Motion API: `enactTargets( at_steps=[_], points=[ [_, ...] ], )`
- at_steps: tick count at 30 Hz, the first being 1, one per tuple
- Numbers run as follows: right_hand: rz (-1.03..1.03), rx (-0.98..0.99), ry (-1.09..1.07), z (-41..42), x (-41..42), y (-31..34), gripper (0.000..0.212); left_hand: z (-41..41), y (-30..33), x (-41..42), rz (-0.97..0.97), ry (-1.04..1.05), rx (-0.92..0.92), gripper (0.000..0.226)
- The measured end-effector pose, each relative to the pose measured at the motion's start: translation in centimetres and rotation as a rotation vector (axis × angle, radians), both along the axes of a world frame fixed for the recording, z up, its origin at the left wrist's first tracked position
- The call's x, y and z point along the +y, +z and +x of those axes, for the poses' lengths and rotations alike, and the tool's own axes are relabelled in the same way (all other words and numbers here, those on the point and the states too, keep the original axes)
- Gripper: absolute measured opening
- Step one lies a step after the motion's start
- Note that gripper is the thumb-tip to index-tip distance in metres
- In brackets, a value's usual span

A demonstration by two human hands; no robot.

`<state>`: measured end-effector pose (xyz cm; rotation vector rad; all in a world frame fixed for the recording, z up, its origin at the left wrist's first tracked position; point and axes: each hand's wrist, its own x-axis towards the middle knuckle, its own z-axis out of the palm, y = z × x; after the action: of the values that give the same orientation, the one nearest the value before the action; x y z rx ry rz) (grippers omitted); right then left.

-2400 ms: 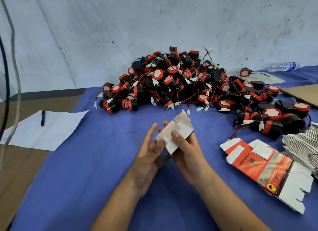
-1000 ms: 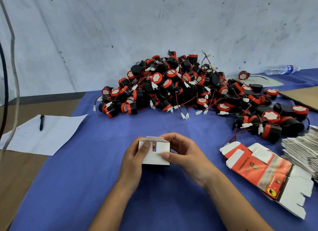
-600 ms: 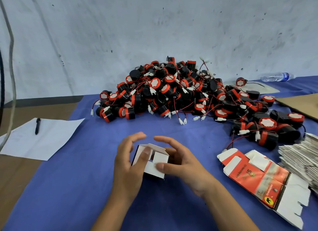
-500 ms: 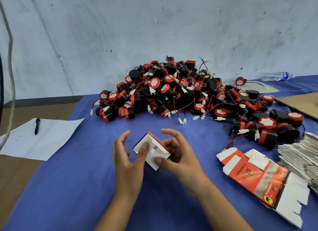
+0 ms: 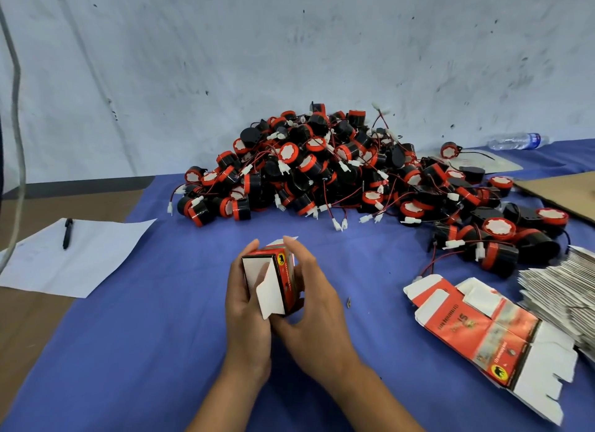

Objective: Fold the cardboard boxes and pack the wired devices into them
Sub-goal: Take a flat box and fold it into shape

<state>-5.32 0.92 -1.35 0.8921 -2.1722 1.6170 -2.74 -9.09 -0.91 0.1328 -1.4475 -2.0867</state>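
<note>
A small red and black cardboard box is held upright above the blue table, its white flaps facing me. My left hand grips its left side, thumb on the white flap. My right hand wraps round its right side and far edge. A big heap of black and red wired devices with white plugs lies behind. An unfolded flat box lies to the right of my hands.
A stack of flat box blanks sits at the right edge. A white sheet with a black pen lies left. A brown cardboard sheet and a water bottle are at the far right. A grey wall stands behind.
The box has been turned from its white bottom flaps facing up to standing on end with the red printed side showing. Both hands have closed round it.
</note>
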Motion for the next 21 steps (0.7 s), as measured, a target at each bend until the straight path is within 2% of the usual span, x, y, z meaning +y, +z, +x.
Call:
enactTargets(
  at_steps=[2,5,8,11,15,18,21],
  points=[
    [0.028,0.032,0.097,0.0,0.3,0.3,0.088,-0.1,-0.4,-0.3,-0.104,0.099,0.02,0.042],
    [0.034,0.007,0.243,0.3,0.6,0.4,0.08,-0.2,-0.8,-1.4,-0.242,0.235,0.024,0.054],
    [-0.188,-0.206,0.328,0.8,0.2,0.7,0.064,0.1,-0.6,-1.7,-0.415,0.292,0.008,0.057],
    [-0.27,-0.368,0.254,0.4,0.0,0.7,0.076,0.7,-0.4,-0.9,-0.598,0.308,-0.012,0.059],
    [-0.349,-0.45,0.241,-0.1,0.2,0.5,0.072,0.5,-0.2,-0.6,-0.659,0.281,-0.017,0.057],
    [-0.41,-0.497,0.264,-0.4,0.3,0.6,0.065,0.3,-0.1,-0.8,-0.574,0.226,-0.015,0.042],
    [-0.453,-0.515,0.242,-0.7,0.5,0.5,0.057,0.0,-0.5,-0.8,-0.511,0.162,-0.021,0.045]
  ],
)
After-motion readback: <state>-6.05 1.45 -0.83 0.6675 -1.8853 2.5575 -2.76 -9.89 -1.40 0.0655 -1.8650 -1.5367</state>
